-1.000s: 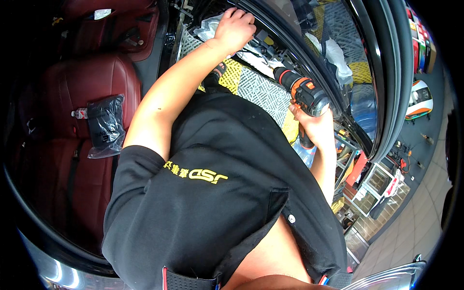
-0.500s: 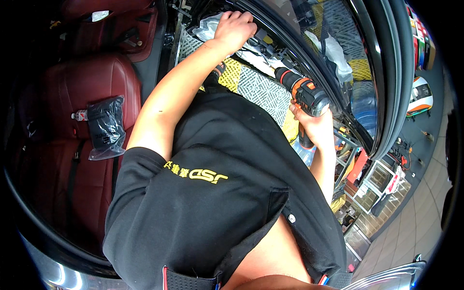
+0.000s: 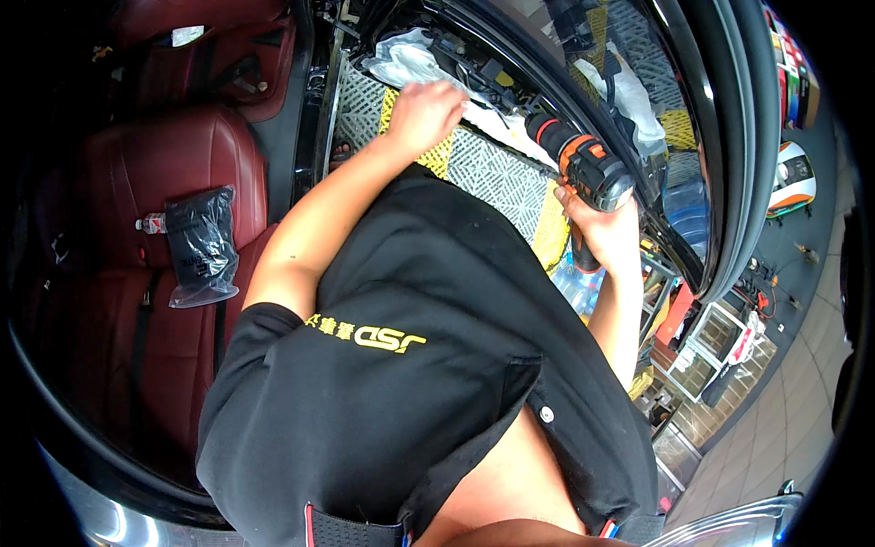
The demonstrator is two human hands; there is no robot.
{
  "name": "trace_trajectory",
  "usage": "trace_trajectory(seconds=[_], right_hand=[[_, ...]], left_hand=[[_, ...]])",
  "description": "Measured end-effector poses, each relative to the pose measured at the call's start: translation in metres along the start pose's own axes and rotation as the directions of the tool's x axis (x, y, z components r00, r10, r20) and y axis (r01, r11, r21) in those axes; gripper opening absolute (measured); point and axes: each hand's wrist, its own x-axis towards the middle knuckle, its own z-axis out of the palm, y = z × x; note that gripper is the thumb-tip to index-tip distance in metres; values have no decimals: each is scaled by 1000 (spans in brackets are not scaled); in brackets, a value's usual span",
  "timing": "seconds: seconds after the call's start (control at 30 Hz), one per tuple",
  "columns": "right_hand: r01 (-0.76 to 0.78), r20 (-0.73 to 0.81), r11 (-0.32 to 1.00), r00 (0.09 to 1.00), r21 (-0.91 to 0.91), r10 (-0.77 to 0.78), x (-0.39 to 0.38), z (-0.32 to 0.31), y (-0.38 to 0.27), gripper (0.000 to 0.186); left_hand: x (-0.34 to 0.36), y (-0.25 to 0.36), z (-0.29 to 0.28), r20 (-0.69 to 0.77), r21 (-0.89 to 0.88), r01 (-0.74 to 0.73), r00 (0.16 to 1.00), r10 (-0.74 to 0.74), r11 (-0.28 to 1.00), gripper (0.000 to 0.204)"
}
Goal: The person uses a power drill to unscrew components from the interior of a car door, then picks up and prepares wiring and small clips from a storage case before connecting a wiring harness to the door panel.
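My right hand is wrapped round the grip of an orange and black cordless drill. The drill's nose points up and left, close to the exposed inner side of a black car door. My left hand is partly blurred, with its fingers curled in. Whatever they may hold is hidden. It hovers over yellow and grey floor grating, beside crumpled white plastic film along the door. Dark wiring shows among the door's parts.
On the left, a dark red leather seat bears a black plastic bag and a small bottle. Right of the door stand a cart with tools, a wire rack and a white and orange case.
My left hand has come away from the door, down toward my body. My right hand and the drill have shifted slightly right. A foot has come into sight by the grating's left edge.
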Motion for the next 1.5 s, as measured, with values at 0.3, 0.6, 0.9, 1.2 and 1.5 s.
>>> trace_trajectory(seconds=[0.3,0.6,0.9,1.2,1.5], right_hand=[[-7,12,1000,1000,8,7,-4,0,-7,34],[-30,-3,998,1000,49,30,-13,0,0,31],[-46,8,999,999,-13,47,-13,-3,6,30],[14,11,999,1000,48,-14,-10,0,16,36],[45,1,998,999,53,-45,-10,3,21,34]], left_hand=[[67,-9,-9,-11,403,-67,997,78,913,9],[83,-17,-10,-25,409,-211,970,242,888,5],[112,-19,-27,348,440,-412,897,272,798,5],[104,-9,-13,274,549,-270,952,134,791,8],[96,-11,-22,-50,271,80,996,-69,959,14]])
